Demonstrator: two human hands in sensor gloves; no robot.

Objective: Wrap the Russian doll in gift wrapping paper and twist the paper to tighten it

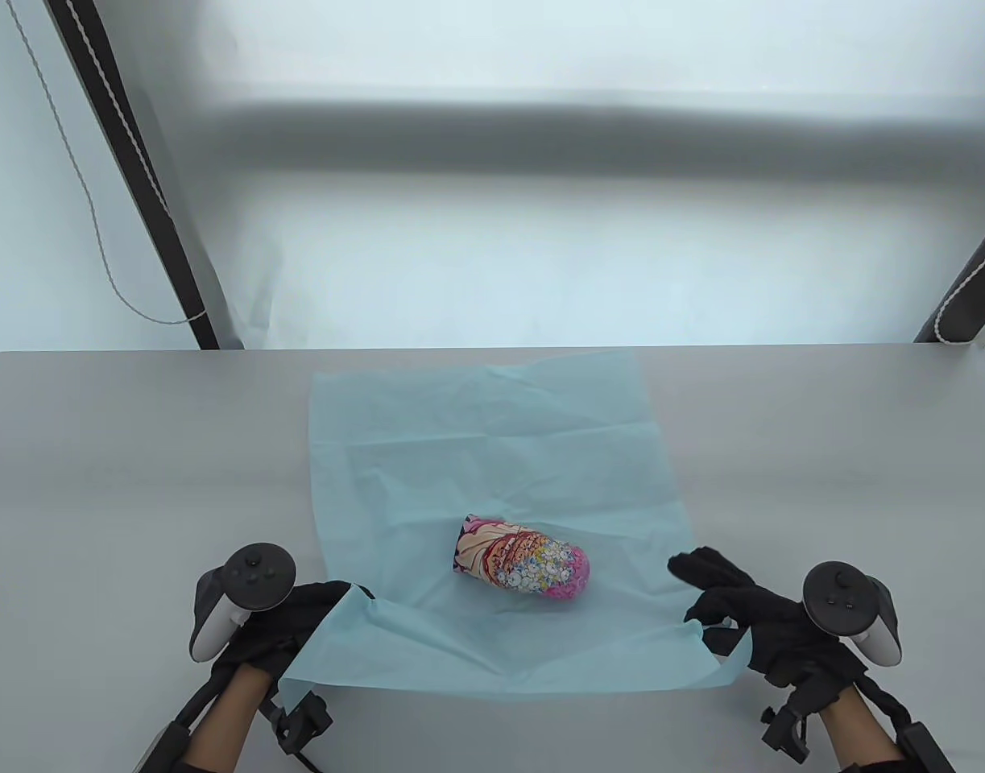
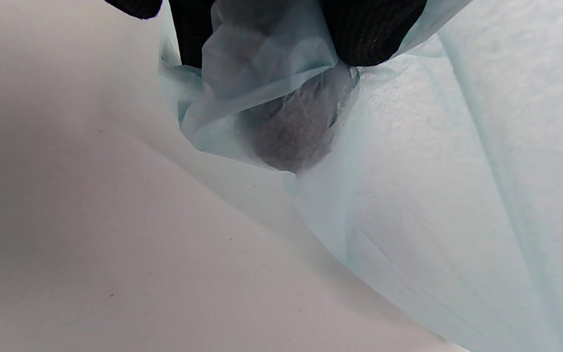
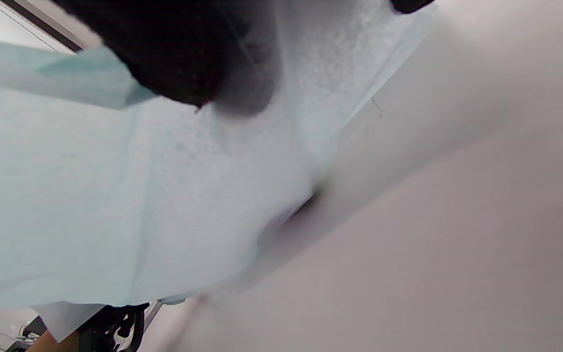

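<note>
The Russian doll, painted pink with flowers, lies on its side on the near half of a light blue sheet of wrapping paper spread on the grey table. My left hand grips the sheet's near left corner, and the paper drapes over its fingers. Up close, the left fingers pinch bunched paper, with one finger showing through it. My right hand pinches the near right corner, lifted off the table. The right fingers press on the paper. Both hands sit to either side of the doll without touching it.
The table's far edge runs just behind the sheet. Dark frame poles stand at the back left and back right. A thin cord hangs at the left. Bare tabletop lies on both sides of the paper.
</note>
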